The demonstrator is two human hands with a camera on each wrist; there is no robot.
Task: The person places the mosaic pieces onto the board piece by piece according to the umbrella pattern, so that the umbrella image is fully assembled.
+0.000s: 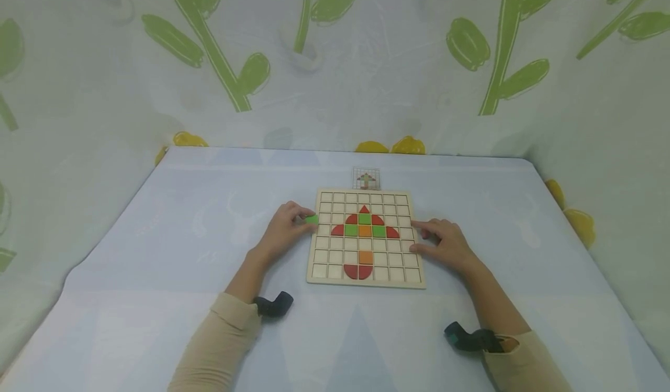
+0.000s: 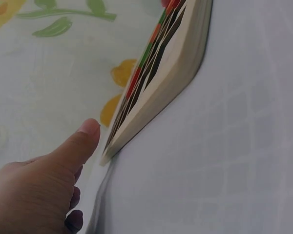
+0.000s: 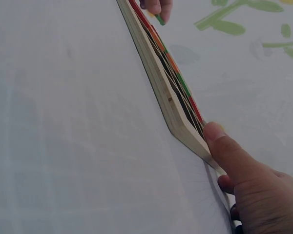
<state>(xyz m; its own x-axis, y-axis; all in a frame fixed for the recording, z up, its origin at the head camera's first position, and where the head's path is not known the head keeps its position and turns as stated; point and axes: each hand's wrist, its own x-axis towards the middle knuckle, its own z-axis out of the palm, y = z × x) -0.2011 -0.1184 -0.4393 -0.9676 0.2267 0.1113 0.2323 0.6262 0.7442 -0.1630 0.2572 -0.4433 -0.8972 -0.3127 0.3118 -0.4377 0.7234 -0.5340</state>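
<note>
A wooden grid board [image 1: 398, 273] lies on the table, with red, green and orange pieces set in its cells. Just off its left edge, my left hand [image 1: 285, 229] pinches a green square tile [image 1: 311, 219] between thumb and fingers. That tile is hidden in the left wrist view, where the left thumb [image 2: 78, 146] shows beside the board's edge. On the opposite side, my right hand [image 1: 445, 243] touches the board's right edge with a fingertip and thumb held apart. The right wrist view has the right thumb [image 3: 232, 153] against the board's rim.
A small pattern card [image 1: 366, 179] with a gridded picture lies against the board's far edge. The pale table [image 1: 209, 206] extends around the board, and a curtain [image 1: 387, 78] printed with green leaves hangs behind it.
</note>
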